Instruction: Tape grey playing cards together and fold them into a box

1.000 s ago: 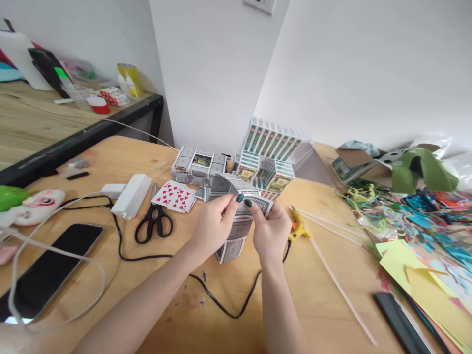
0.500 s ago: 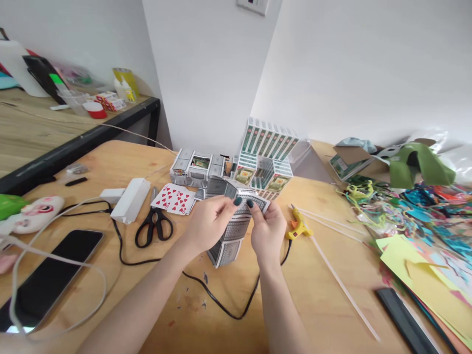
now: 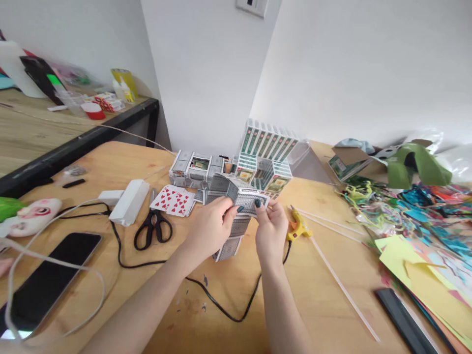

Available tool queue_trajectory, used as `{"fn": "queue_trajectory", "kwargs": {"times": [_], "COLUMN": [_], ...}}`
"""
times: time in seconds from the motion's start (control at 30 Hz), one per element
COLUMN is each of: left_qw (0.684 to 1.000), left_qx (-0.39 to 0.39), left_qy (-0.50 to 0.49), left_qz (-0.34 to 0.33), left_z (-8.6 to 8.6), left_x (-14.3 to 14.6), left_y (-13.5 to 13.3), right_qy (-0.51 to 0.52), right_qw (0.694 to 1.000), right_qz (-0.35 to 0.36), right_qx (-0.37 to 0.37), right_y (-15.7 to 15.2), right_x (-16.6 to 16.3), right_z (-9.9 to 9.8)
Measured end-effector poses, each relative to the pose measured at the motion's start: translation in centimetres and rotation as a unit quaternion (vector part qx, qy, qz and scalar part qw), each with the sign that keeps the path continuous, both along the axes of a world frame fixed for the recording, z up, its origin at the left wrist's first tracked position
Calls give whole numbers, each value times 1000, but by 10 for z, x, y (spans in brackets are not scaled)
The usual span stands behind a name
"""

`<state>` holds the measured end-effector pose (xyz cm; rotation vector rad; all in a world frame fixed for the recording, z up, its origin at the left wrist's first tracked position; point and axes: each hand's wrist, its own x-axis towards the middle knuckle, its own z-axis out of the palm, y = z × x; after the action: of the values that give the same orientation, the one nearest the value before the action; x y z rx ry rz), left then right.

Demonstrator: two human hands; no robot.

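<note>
Grey-backed playing cards joined into a tall folded structure (image 3: pixel 239 227) stand between my hands. My right hand (image 3: pixel 271 231) pinches the right end of the top playing card (image 3: pixel 247 201), thumb in front and fingers behind. My left hand (image 3: pixel 214 226) is closed at the structure's upper left side, its thumb against the cards; the other fingertips are hidden. Left of it, a pile of playing cards (image 3: pixel 172 200) lies with the hearts face up. Black-handled scissors (image 3: pixel 153 228) rest in front of that pile. A yellow glue gun (image 3: pixel 298 226) lies just right of my right hand.
Behind stand a card-covered block (image 3: pixel 195 169) and stacked card boxes (image 3: pixel 267 142). To the left are a white power adapter (image 3: pixel 130 202), a phone (image 3: pixel 55 275) and cables. Glue sticks (image 3: pixel 344 287), yellow paper (image 3: pixel 424 275) and colourful scraps (image 3: pixel 416 206) lie right. A black cord (image 3: pixel 221 307) loops in front.
My left hand has slid slightly left and down, its thumb drawing away from the right thumb along the card. My right hand still pinches the card's end.
</note>
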<state>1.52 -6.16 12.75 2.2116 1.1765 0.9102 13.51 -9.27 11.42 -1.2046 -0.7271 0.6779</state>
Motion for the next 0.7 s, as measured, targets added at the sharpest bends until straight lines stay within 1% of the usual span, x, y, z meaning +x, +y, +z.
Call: {"fn": "queue_trajectory", "kwargs": {"times": [0.1, 0.23, 0.3, 0.37, 0.43, 0.53, 0.6, 0.67, 0.7], "left_qw": [997, 989, 980, 961, 928, 857, 817, 782, 767], "left_qx": [-43, -50, -74, -120, -184, -292, -349, -395, -416], "left_qy": [-62, -124, -180, -247, -321, -416, -450, -468, -474], "left_qz": [14, 57, 40, 3, -38, -83, -96, -112, -122], "left_z": [3, 8, 12, 15, 17, 17, 16, 15, 15], "left_x": [1, -4, -10, -15, -18, -18, -16, -16, -16], "left_y": [-3, -4, -2, 0, 2, 3, 3, 4, 5], "right_qy": [0, 29, 41, 40, 36, 53, 75, 101, 118], "right_qw": [1000, 997, 993, 988, 982, 974, 963, 946, 940], "right_qz": [13, 69, 107, 141, 174, 216, 258, 303, 313], "right_qx": [12, 30, 43, 56, 67, 51, 7, -49, -73], "right_y": [-2, -3, -3, -2, -1, 1, 2, 3, 3], "right_x": [-6, -6, 0, 8, 15, 24, 31, 39, 43], "right_z": [1, 6, 8, 9, 8, 0, -6, -14, -17]}}
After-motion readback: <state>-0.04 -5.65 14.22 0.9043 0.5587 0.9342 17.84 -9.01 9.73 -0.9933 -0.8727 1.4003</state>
